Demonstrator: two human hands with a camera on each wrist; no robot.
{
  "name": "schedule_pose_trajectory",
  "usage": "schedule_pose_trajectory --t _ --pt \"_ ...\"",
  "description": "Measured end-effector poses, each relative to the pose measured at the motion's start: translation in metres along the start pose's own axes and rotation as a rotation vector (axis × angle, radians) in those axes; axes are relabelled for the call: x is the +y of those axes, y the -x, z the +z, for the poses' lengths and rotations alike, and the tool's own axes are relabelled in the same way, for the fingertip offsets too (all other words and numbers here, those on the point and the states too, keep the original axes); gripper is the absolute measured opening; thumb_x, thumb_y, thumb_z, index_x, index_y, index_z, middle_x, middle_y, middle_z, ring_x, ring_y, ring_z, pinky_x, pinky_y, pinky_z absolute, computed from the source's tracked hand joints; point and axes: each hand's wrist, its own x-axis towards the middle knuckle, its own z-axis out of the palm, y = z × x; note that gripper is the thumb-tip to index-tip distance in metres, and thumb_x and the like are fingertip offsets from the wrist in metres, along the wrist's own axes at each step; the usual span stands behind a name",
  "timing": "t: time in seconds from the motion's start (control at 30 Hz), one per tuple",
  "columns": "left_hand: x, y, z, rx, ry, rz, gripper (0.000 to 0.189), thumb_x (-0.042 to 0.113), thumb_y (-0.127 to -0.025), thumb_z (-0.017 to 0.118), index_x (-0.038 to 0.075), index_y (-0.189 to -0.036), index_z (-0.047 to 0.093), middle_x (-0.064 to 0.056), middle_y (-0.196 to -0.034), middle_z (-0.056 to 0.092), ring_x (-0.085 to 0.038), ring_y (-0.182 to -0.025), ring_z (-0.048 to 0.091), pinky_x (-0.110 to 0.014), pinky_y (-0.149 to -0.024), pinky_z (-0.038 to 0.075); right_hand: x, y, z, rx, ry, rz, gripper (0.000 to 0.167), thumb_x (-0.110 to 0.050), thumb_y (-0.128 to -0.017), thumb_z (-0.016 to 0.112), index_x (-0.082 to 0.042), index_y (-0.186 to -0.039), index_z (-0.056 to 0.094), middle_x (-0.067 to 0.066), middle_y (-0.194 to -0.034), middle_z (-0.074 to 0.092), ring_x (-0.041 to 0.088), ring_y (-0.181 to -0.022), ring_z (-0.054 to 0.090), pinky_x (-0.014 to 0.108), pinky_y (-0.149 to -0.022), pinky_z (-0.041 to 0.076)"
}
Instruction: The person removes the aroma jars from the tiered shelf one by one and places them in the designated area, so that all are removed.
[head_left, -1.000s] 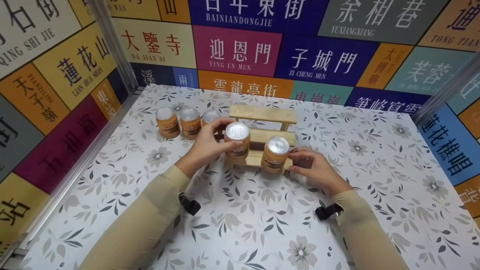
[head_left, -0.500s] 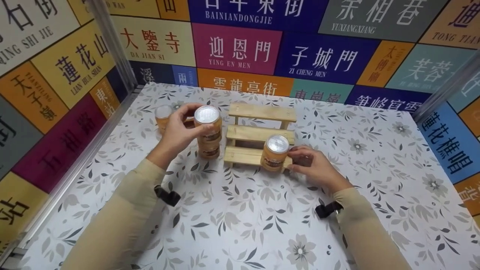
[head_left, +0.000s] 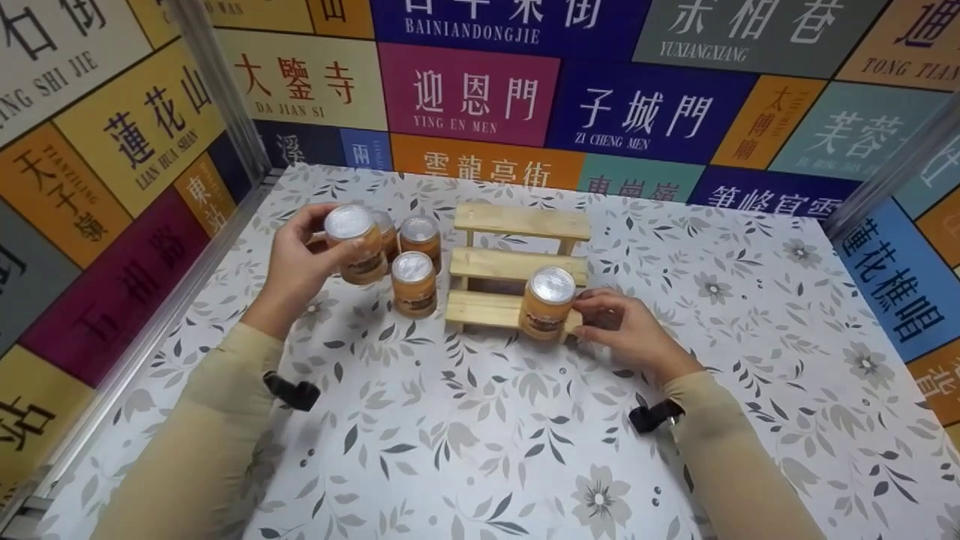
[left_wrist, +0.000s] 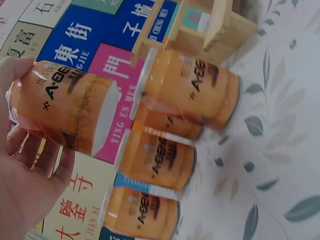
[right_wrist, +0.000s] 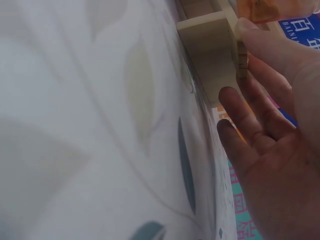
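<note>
My left hand [head_left: 296, 259] grips an orange jar [head_left: 356, 251] with a silvery lid, held up at the left. Beside it several like jars stand on the table: one in front [head_left: 414, 289], one behind it [head_left: 421, 238], others partly covered by the held jar. The left wrist view shows the held jar [left_wrist: 65, 107] tilted across my palm, with the row of jars [left_wrist: 155, 160] beyond. Another jar [head_left: 547, 304] stands on the lowest step of a wooden three-step rack [head_left: 487, 307]. With thumb and index finger my right hand [head_left: 626, 330] pinches that step's right end, close against the jar.
The table [head_left: 465, 450] has a white cloth printed with grey leaves and flowers. Panels with large lettering [head_left: 480, 97] rise behind and at both sides. The rack's upper two steps [head_left: 521, 221] bear nothing.
My left hand has carried its jar leftward, from in front of the rack to over the standing jars. The right hand and the jar on the lowest step stay where they were.
</note>
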Motion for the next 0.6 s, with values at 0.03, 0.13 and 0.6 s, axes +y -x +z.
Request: schedule_pose_trajectory --t 0.03,0.13,0.6 --pt "-0.002 0.0 -0.002 0.007 -0.009 -0.007 0.057 0.017 -0.086 0.085 0.005 -0.135 0.06 -0.002 -0.123 0.061 -0.016 -0.115 0.056 -0.028 -0.098 0.049 0.0 0.0 0.001 0.001 -0.008 -0.001 0.038 -0.005 -0.087 0.082 -0.002 -0.123 0.072 0.012 -0.135 0.057 0.023 -0.117 0.065 0.03 -0.106 0.053" --pt "-0.011 0.002 -0.006 0.027 -0.031 -0.026 0.057 0.018 -0.085 0.085 0.006 -0.134 0.059 -0.001 -0.122 0.061 -0.016 -0.115 0.055 -0.029 -0.099 0.048 0.0 0.0 0.002 0.002 -0.003 0.022 0.037 -0.005 -0.088 0.081 -0.003 -0.124 0.071 0.011 -0.136 0.056 0.026 -0.119 0.065 0.03 -0.107 0.052" --pt "-0.045 0.004 0.004 -0.012 -0.118 -0.171 0.069 0.018 -0.082 0.088 0.006 -0.14 0.055 -0.013 -0.136 0.057 -0.024 -0.124 0.055 -0.038 -0.106 0.047 -0.003 0.0 0.001 0.001 0.026 0.048 0.039 -0.007 -0.087 0.082 -0.006 -0.124 0.071 0.009 -0.137 0.056 0.027 -0.125 0.063 0.028 -0.109 0.05"
